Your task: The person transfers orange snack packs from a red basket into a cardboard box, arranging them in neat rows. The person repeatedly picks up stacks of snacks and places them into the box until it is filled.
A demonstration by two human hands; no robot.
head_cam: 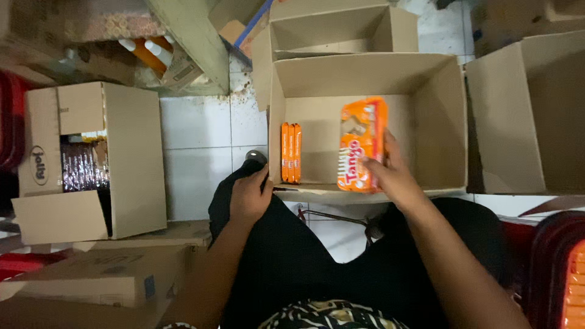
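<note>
Orange flat snack packet [362, 145] pinched at its lower end by right hand [393, 173] over open brown cardboard box [454, 122], likely to go beside two orange packets [290, 152] standing on edge inside, left hand [248, 198] curled on near rim, perhaps steadying.

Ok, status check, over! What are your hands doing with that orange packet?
Right hand shut on flat orange snack packet, above open brown cardboard box. Left hand resting on knee. Three orange packets already inside.
</note>
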